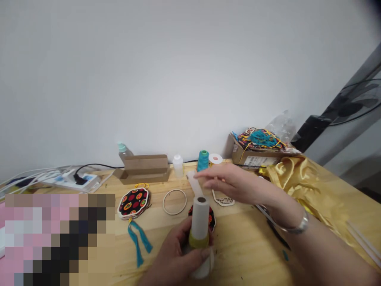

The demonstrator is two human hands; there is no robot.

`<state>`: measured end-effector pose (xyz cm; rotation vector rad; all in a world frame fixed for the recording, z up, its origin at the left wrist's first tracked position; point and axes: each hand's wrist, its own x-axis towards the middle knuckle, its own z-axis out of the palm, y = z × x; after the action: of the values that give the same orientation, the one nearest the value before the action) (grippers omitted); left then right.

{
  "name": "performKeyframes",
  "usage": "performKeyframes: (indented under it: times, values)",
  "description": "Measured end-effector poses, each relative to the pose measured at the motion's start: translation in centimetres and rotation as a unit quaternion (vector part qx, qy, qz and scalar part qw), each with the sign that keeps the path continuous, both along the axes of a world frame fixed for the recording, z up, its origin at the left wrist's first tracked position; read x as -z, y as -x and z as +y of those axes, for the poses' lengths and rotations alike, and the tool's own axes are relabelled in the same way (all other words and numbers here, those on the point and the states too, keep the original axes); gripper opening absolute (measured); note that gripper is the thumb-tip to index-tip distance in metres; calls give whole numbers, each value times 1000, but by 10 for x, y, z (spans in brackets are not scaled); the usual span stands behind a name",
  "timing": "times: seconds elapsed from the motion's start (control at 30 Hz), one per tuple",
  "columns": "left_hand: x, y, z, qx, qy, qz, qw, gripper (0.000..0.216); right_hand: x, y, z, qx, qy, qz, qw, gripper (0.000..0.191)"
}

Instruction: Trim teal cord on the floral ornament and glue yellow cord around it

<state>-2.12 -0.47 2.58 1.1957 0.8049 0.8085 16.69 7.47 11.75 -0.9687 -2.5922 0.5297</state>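
Observation:
My left hand (184,254) is wrapped around an upright white roll (201,222) with a dark core hole on top and a yellow-green band (199,241) round its lower part. A whitish strip (195,186) runs behind the roll's top; whether it joins the roll I cannot tell. Over the strip's far end, my right hand (226,180) reaches in from the right, fingers stretched out, with nothing visible in them. Behind the roll lies a dark patterned piece (212,218), partly hidden. A pale lattice frame (224,198) shows below my right hand.
Left on the table are a patterned ornament (133,201) with teal tassels (138,240) and a pale ring (174,202). Behind stand an open cardboard box (145,169), white bottle (178,166) and teal thread cone (203,160). Right are a filled box (257,157) and gold cloth (291,178).

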Motion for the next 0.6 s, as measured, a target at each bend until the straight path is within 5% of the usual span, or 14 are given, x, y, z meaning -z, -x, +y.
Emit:
performKeyframes:
  times: [0.1, 0.2, 0.3, 0.6]
  values:
    - [-3, 2, 1, -15, 5, -52, 999, 30, 28, 3, 21, 47, -193, -93, 976, 35]
    - [-2, 1, -1, -72, 14, -92, 993, 36, 57, 8, 31, 3, -279, -187, 942, 44]
    - [1, 0, -2, -115, 27, -107, 987, 39, 75, 14, 35, -48, -319, -218, 921, 36]
    - [3, 4, -1, -62, 26, -93, 993, 38, 94, 24, 48, -80, -316, -232, 916, 12]
